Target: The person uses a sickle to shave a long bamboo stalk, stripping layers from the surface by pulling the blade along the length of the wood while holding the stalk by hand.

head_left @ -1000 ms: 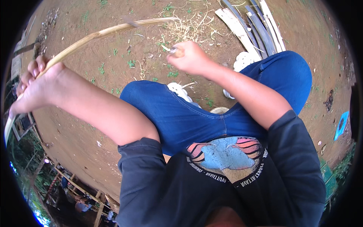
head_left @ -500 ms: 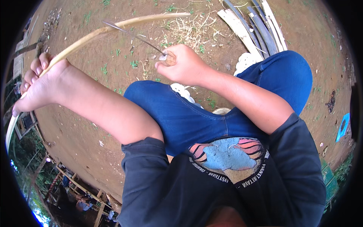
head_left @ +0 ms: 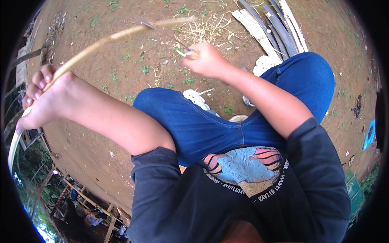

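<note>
A long, pale bamboo strip (head_left: 93, 47) curves from the left rim up toward the top middle. My left hand (head_left: 46, 95) is wrapped round it near its lower part, fingers closed. In my closed right hand (head_left: 208, 60) is the wooden handle of a knife (head_left: 172, 39). The thin blade points up and left and is smeared by motion. It crosses the strip in the picture near the strip's far part; whether it touches cannot be made out. The strip's far end is blurred too.
Several split bamboo pieces (head_left: 279, 34) lie by my right knee. Pale shavings (head_left: 204, 30) litter the brown soil ahead. White shoes (head_left: 194, 97) show beneath my legs. A blue object (head_left: 369, 135) lies at the far right, and wooden poles (head_left: 87, 198) stand at the lower left.
My right hand and the knife have moved up and to the right, the blade sliding toward the strip's far end. The left hand has shifted slightly, still holding the strip.
</note>
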`<control>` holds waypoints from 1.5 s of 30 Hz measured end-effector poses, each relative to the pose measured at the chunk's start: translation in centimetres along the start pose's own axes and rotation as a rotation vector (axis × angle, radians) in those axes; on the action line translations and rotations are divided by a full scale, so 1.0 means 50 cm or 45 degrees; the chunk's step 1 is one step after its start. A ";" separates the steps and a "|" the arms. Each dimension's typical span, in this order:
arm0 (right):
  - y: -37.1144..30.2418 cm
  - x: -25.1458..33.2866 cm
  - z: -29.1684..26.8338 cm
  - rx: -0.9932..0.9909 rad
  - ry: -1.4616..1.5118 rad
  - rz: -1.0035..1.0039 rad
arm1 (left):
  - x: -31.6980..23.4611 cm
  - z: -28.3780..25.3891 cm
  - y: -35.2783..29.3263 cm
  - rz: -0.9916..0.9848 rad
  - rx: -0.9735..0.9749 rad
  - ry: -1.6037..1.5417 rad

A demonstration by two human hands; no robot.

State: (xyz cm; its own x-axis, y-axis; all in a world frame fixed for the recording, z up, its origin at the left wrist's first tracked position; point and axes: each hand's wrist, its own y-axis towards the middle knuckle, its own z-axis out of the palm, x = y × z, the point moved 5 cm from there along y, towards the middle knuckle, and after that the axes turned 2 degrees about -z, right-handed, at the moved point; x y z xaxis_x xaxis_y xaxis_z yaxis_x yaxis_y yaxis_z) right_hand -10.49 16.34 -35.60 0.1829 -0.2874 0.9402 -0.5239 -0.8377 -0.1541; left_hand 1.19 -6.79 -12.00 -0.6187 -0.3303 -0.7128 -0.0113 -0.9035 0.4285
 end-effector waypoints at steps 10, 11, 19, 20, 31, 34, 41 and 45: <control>-0.001 0.025 0.008 -0.101 0.133 -0.063 | 0.016 -0.015 0.009 0.001 -0.047 0.052; 0.015 -0.046 -0.003 0.080 -0.062 0.247 | 0.011 -0.014 0.007 0.012 -0.025 0.097; -0.015 0.094 0.014 0.088 0.056 -0.029 | 0.019 -0.005 0.009 0.006 0.031 0.005; -0.005 0.036 0.015 -0.007 0.057 0.012 | -0.002 -0.012 0.019 0.027 -0.034 0.031; -0.017 0.086 0.026 0.070 0.129 0.013 | -0.002 -0.043 0.045 -0.022 -0.012 -0.073; 0.000 -0.012 0.001 0.000 -0.074 0.075 | -0.021 -0.040 0.041 0.045 -0.034 -0.077; 0.008 -0.007 -0.003 -0.008 0.045 0.146 | 0.003 -0.031 0.039 0.049 -0.074 -0.021; -0.008 0.059 0.022 0.016 0.107 0.078 | 0.000 -0.020 0.014 -0.015 -0.104 -0.028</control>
State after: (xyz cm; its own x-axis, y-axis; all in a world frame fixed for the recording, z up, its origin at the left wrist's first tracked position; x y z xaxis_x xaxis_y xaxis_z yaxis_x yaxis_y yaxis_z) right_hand -8.82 15.33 -33.08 0.0802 -0.2988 0.9509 -0.5212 -0.8258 -0.2155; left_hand 1.95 -7.72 -12.26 -0.6358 -0.3140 -0.7051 0.0448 -0.9270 0.3724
